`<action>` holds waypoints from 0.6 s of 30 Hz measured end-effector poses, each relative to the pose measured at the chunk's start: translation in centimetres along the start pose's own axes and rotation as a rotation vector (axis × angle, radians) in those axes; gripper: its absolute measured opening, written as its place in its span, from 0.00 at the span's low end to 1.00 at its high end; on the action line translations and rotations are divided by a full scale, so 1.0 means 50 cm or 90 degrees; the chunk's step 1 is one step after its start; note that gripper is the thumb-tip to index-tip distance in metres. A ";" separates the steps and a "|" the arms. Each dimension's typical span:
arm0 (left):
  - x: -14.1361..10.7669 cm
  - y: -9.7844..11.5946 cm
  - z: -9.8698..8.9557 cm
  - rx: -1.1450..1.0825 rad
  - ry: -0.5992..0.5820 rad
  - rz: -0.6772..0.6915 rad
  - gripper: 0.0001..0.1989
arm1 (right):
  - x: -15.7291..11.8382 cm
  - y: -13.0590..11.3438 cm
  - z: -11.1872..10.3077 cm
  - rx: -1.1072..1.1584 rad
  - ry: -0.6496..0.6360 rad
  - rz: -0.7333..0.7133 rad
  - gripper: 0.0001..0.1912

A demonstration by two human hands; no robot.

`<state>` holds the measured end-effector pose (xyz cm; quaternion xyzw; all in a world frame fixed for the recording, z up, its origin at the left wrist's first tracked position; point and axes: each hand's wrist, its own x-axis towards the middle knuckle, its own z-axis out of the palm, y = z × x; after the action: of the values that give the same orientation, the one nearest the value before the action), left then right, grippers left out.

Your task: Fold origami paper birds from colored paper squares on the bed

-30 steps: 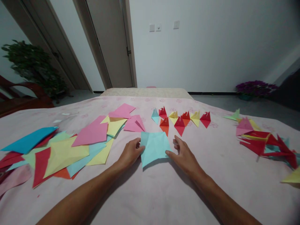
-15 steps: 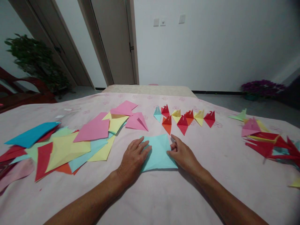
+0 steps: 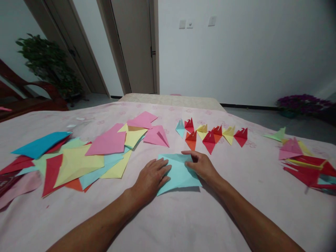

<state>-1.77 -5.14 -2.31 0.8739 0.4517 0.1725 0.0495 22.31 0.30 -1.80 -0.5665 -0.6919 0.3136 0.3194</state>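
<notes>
A light blue sheet of paper [image 3: 180, 175] with faint creases lies in front of me, its near edge slightly raised off the cloth. My left hand [image 3: 152, 176] rests on its left side, fingers stretched out and palm down. At the far right corner, my right hand [image 3: 201, 164] grips the sheet between thumb and index finger, the index reaching along the far edge. Just beyond the sheet stand several small folded paper cranes: an orange one [image 3: 191, 140], a red one [image 3: 209, 141] and a pale blue one [image 3: 180, 128] among them.
Loose coloured sheets, such as a yellow one [image 3: 78, 164] and a pink one [image 3: 107, 142], overlap on the left of the pink tablecloth [image 3: 162, 224]. More folded paper pieces, including a red one [image 3: 301, 173], are heaped at the right. A door [image 3: 133, 45] and potted plants stand beyond.
My right hand has shifted to the sheet's far edge, its index finger now stretched left along it. The sheet has turned slightly and its near edge has lifted. The view has swung a little left.
</notes>
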 end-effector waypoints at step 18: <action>0.018 -0.013 -0.006 0.074 0.064 -0.123 0.23 | -0.018 -0.008 -0.009 -0.231 -0.048 -0.295 0.31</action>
<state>-1.88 -4.07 -1.94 0.8180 0.5449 0.1838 -0.0076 22.58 -0.61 -1.27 -0.4290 -0.8590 0.1246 0.2503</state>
